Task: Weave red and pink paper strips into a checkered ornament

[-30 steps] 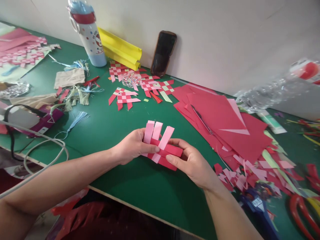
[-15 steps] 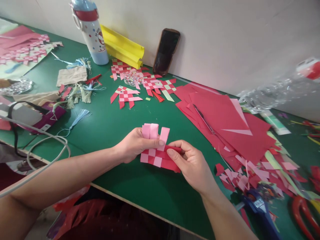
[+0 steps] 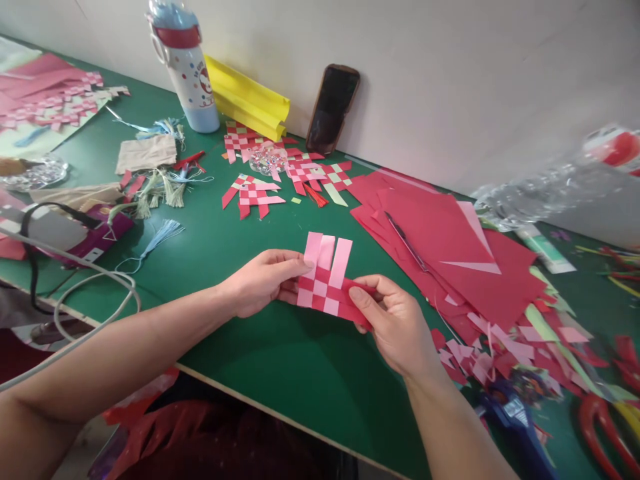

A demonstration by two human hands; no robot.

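Between my two hands is a small piece of woven paper strips [image 3: 320, 287], checkered in red and pink, held just above the green table. Pink strip ends stick up from its top, and red strips run out to the right. My left hand [image 3: 273, 280] pinches its left edge, thumb on the front and fingers behind. The red strips on the right are gripped by my right hand [image 3: 387, 313], thumb in front; some of its fingers are hidden behind the paper. Finished-looking woven paper fish [image 3: 253, 195] lie beyond my hands.
Red paper sheets [image 3: 440, 233] with a dark pen-like tool [image 3: 406, 241] lie to the right, near paper scraps [image 3: 480, 360], a blue-handled tool [image 3: 517, 420] and red-handled scissors [image 3: 595, 427]. A phone [image 3: 333, 109] and a drinking bottle [image 3: 193, 80] stand at the wall. Tassels [image 3: 160, 237] and a cable [image 3: 127, 287] are left.
The pink strips, folded over before, now stand up straight and the weave lies flatter. My left hand has shifted from the top of the piece to its left edge.
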